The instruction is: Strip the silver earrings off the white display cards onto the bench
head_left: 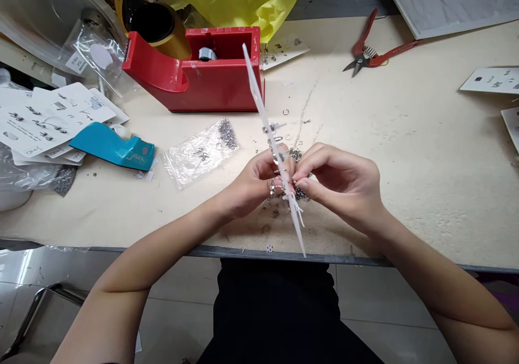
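A white jewelry card (259, 101) stands nearly edge-on to me above the table, with several small silver earrings (274, 139) poking out of its left face. My left hand (259, 177) grips the card from the left, its fingers partly hidden behind it. On the right, my right hand (343, 183) pinches thumb and forefinger together against the card's other face. A tiny metal piece seems to sit at those fingertips, too small to name. Beneath both hands lies a pile of small silver metal parts (300, 192), partly covered by them.
A red tape dispenser (219, 85) stands behind my hands, with a yellow bag (243, 1) beyond. Left are a plastic bag of small parts (198, 156), a teal tape dispenser (111, 146) and stacked earring cards (48, 118). Red-handled pruning shears (367, 55) lie at the back right.
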`<state>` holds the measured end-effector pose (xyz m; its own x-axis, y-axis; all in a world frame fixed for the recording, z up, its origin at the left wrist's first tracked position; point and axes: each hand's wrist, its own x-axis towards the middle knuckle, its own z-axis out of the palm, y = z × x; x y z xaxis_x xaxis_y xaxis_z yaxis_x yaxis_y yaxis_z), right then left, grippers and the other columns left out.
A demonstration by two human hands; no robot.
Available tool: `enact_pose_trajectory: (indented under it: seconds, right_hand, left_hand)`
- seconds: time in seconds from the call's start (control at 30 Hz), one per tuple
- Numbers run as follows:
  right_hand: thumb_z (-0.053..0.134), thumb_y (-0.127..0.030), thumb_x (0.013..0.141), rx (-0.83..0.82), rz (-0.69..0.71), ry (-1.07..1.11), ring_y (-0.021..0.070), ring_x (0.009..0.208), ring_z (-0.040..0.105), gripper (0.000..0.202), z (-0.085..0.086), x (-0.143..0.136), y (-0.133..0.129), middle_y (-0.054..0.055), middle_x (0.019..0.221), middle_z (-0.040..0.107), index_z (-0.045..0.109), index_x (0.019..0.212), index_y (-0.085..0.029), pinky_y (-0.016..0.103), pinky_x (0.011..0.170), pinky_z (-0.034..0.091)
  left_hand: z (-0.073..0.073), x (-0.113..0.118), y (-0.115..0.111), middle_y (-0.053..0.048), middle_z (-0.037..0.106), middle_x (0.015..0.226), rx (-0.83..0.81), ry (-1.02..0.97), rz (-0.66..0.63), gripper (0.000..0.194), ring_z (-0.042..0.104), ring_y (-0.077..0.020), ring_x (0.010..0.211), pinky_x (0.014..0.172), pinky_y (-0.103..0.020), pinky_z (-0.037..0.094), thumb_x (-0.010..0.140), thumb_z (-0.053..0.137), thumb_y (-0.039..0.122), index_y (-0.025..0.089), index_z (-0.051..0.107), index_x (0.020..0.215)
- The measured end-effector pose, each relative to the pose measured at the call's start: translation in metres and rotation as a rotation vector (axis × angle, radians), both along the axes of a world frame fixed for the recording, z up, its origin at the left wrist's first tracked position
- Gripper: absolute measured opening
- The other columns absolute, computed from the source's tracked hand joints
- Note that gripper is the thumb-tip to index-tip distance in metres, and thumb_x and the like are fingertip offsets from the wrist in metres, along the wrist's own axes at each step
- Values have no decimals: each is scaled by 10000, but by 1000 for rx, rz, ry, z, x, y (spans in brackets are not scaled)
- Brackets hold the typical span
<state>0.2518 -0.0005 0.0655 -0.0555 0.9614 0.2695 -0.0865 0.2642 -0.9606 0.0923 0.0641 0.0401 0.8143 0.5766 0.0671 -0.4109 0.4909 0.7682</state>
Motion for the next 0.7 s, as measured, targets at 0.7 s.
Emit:
enact_pose_trajectory:
  seconds: [0.7]
  right_hand:
    - [685,-59,856,142,-67,-48,118,765,606,149,-14,-9,-8,10,822,641,670,900,-201,275,664,523]
  left_hand:
    - [-4,2,-7,60,529,615,-42,-3,-53,369,477,-50,560,560,-166,402,769,787,258,172,441,678]
